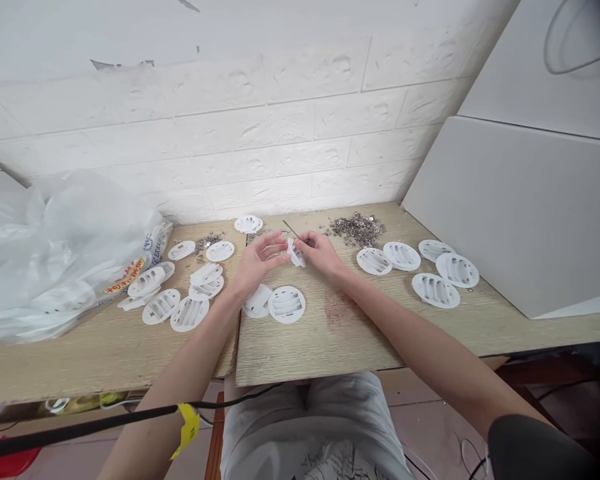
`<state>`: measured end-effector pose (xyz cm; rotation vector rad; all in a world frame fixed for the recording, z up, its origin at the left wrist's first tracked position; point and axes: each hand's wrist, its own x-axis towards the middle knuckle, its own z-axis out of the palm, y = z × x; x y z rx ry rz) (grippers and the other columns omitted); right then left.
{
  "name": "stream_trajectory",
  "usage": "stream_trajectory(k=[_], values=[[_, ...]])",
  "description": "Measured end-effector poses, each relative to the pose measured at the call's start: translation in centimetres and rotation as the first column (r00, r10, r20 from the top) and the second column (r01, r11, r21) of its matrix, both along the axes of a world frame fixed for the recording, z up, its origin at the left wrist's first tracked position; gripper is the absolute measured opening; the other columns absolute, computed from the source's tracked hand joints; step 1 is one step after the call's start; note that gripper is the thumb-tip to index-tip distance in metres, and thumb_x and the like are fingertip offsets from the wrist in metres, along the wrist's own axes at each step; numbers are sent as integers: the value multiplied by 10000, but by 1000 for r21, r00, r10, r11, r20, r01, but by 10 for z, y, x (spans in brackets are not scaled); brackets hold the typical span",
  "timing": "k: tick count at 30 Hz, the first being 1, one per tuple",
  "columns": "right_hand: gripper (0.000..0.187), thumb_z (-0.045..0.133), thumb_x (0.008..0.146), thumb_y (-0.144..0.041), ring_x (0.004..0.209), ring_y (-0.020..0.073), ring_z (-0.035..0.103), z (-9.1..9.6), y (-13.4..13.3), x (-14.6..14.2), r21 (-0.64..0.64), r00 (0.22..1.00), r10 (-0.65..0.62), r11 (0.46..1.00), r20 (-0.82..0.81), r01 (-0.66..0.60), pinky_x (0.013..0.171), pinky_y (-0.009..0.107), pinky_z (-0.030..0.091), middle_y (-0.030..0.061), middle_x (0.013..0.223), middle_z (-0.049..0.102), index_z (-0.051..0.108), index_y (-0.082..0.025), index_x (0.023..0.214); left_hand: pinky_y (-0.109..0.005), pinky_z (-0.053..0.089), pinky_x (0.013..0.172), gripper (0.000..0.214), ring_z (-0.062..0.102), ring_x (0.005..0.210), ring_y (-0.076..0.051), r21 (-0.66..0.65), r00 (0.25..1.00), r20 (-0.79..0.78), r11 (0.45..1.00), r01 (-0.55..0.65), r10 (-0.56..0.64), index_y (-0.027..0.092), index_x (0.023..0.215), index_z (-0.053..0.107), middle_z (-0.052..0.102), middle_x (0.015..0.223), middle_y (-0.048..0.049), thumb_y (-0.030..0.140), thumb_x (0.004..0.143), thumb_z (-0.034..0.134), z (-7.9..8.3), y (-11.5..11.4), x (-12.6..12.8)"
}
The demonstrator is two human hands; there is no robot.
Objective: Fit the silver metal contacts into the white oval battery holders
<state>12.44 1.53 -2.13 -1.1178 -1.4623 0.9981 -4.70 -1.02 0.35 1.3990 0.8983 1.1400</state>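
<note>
My left hand reaches in from the left, its thumb and fingers at the edge of a tilted white round battery holder. My right hand meets the holder from the other side. A thin metal rod-like tool sticks up from its closed fingers; its exact kind is too small to tell. Just below the hands lies another round holder with slots, overlapping a second one. Behind my right hand is a heap of small metal contacts.
More round holders lie in groups at the right and left. A smaller metal pile sits at left. A clear plastic bag covers the left table end. A white panel stands right; a black cable crosses in front.
</note>
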Motion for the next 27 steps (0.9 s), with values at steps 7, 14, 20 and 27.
stream_trajectory(k=[7,14,20,27], values=[[282,664,712,-430,639,121,511,2,-5,-7,-94,996,10,995,-92,-19,619,262,407,16,720,592,568,-166,737,-446,445,1004,492,603,1105,-269,-51,1000,0,999,3,-3,165,1000,688,697,1084,-103,252,543,851,-2,0,4],[253,655,722,-407,681,144,539,4,-7,-5,-34,998,-11,999,-59,9,651,276,431,31,729,612,572,-168,722,-432,448,997,431,605,1100,-254,-109,998,69,994,18,-10,170,1011,682,687,1116,-100,275,615,813,1,-3,4],[219,567,781,-349,707,155,548,12,-10,-2,126,993,-34,992,113,20,694,290,417,37,740,639,637,-147,733,-404,460,984,432,626,1046,-232,-155,990,141,988,-3,25,160,1025,701,699,1068,-94,275,621,803,1,0,4],[187,573,780,-263,766,178,610,15,-11,-1,149,980,-59,988,190,31,703,287,438,61,822,713,705,-131,791,-413,435,1001,444,611,1076,-254,-154,991,126,988,-29,49,156,1046,703,695,1089,-104,272,627,792,1,-2,5]])
